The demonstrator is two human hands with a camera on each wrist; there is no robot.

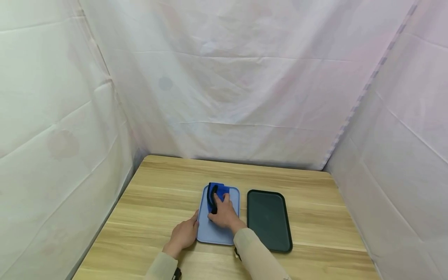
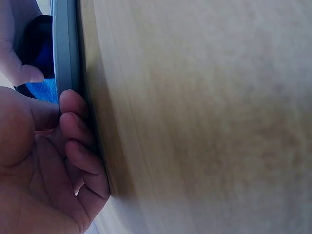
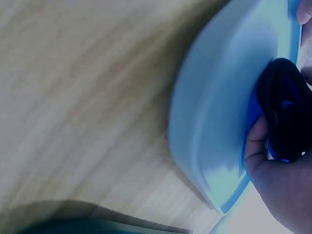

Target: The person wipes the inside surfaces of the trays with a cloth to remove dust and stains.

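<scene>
A blue fabric piece with a thick black curved band (image 1: 220, 189) lies on a light blue tray (image 1: 215, 235); its exact kind cannot be made out. Over the tray, my right hand (image 1: 225, 214) grips the piece near its black band, thumb toward the near end. The right wrist view shows the black band (image 3: 280, 73) as a loop with blue inside, fingers curled at its side. My left hand (image 1: 184, 234) holds the tray's left edge. In the left wrist view its bent fingertips (image 2: 74, 127) press the tray's outer wall.
A dark green tray (image 1: 267, 221) lies flat just right of the light blue one, close to the right forearm. Both trays are on a wood-grain table (image 1: 168, 182). Pale cloth curtains (image 1: 224, 97) enclose the back and both sides.
</scene>
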